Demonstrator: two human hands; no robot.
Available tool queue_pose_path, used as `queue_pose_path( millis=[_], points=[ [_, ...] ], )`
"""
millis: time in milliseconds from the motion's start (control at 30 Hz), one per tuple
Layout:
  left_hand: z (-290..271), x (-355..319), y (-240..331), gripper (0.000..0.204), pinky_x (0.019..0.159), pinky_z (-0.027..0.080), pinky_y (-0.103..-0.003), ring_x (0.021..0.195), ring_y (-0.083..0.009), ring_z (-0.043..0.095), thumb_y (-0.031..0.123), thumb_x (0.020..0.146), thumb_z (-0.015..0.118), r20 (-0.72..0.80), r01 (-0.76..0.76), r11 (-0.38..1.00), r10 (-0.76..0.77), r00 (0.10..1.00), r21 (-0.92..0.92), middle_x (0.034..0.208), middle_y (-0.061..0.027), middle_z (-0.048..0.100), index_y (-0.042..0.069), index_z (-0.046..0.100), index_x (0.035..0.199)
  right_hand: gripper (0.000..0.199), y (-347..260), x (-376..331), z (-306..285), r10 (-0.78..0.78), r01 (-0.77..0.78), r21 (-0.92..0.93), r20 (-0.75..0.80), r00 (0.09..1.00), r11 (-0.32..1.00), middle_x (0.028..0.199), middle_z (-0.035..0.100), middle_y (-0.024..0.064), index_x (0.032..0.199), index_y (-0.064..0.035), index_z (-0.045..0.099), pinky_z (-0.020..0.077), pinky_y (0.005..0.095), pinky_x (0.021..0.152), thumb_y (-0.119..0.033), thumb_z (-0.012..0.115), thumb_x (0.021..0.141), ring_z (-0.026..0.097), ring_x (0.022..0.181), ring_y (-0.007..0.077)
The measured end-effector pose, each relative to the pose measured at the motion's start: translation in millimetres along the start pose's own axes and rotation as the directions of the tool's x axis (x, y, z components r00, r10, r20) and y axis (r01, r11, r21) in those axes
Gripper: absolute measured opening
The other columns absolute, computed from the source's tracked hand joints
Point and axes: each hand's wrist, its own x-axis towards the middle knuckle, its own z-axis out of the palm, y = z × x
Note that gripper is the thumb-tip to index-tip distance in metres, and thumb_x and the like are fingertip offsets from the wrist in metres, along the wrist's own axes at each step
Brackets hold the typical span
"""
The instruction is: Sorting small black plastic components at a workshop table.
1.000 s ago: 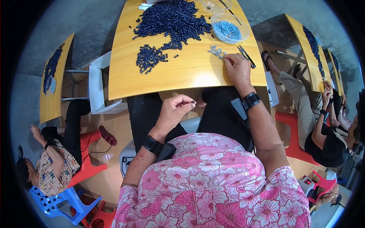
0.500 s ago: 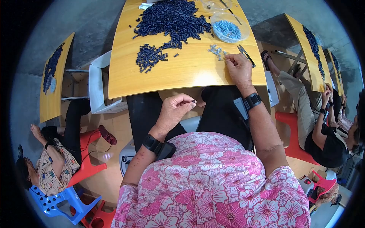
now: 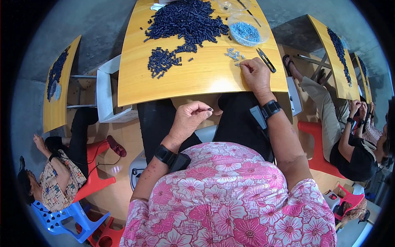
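My left hand (image 3: 190,119) hovers over my lap, short of the table's near edge. Its thumb and forefinger pinch a small dark cylindrical piece (image 3: 210,109), with only the end showing. On the table, my right hand (image 3: 256,75) has its fingers pressed together beside a few small clear-bluish pieces (image 3: 233,54); whatever is in its fingertips is hidden. Left of that lies a small heap of dark cylindrical pieces (image 3: 161,61), and beyond it a large dark pile (image 3: 185,21). A pair of thread snips (image 3: 266,60) rests just right of my right hand.
A clear round bowl (image 3: 248,31) of small blue pieces stands at the far right of the yellow table (image 3: 185,84), with another clear container (image 3: 234,5) behind. A white box (image 3: 108,90) sits below on the left. Other people work at tables on both sides.
My right hand has shifted slightly left along the tabletop, its fingertips now just on the near side of the clear-bluish pieces. My left hand stays still with its dark piece.
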Motion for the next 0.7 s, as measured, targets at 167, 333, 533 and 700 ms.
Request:
queue_pose_path(
  millis=[167, 333, 533, 700],
  points=[
    [0.7, 0.5, 0.7, 0.012, 0.078, 0.052, -0.022, 0.085, -0.0072, 0.064, 0.009, 0.093, 0.071, -0.002, -0.008, 1.000, 0.008, 1.000, 0.007, 0.092, -0.0023, 0.072, 0.000, 0.073, 0.101, 0.007, 0.8, -1.2, 0.0, 0.000, 0.000, -0.017, 0.009, 1.000, 1.000, 0.083, 0.067, 0.0125, 0.085, -0.0063, 0.074, 0.0545, 0.0379, 0.073, -0.009, 0.070, 0.080, 0.067, 0.080, 0.0318],
    [-0.1, 0.5, 2.1, 0.012, 0.078, 0.052, -0.023, 0.085, -0.0072, 0.064, 0.009, 0.093, 0.071, 0.002, -0.011, 1.000, 0.010, 1.000, 0.018, 0.092, -0.0025, 0.072, 0.000, 0.073, 0.101, 0.008, 1.3, -1.2, -0.7, -0.017, 0.017, 0.005, -0.004, 1.000, 1.000, 0.083, 0.067, 0.0128, 0.086, -0.0064, 0.074, 0.0543, 0.0377, 0.073, -0.006, 0.069, 0.080, 0.067, 0.079, 0.0318],
    [-0.1, 0.4, 0.5, 0.013, 0.078, 0.052, -0.022, 0.086, -0.0073, 0.064, 0.009, 0.093, 0.071, 0.008, -0.009, 1.000, 0.009, 1.000, -0.013, 0.093, -0.0026, 0.072, 0.000, 0.072, 0.102, 0.013, 3.6, -1.3, -0.7, -0.017, 0.018, 0.044, -0.013, 1.000, 0.999, 0.082, 0.067, 0.0125, 0.088, -0.0063, 0.075, 0.0541, 0.0360, 0.071, -0.002, 0.067, 0.079, 0.067, 0.077, 0.0300],
    [-0.3, 0.3, 0.6, 0.013, 0.078, 0.052, -0.022, 0.085, -0.0071, 0.064, 0.009, 0.093, 0.071, 0.002, -0.014, 1.000, 0.014, 1.000, 0.000, 0.092, -0.0024, 0.072, 0.000, 0.072, 0.102, 0.017, 5.8, -0.3, -2.3, 0.005, -0.006, 0.084, 0.013, 1.000, 0.996, 0.083, 0.067, 0.0124, 0.090, -0.0060, 0.076, 0.0536, 0.0339, 0.069, 0.001, 0.065, 0.079, 0.067, 0.075, 0.0275]
  ],
)
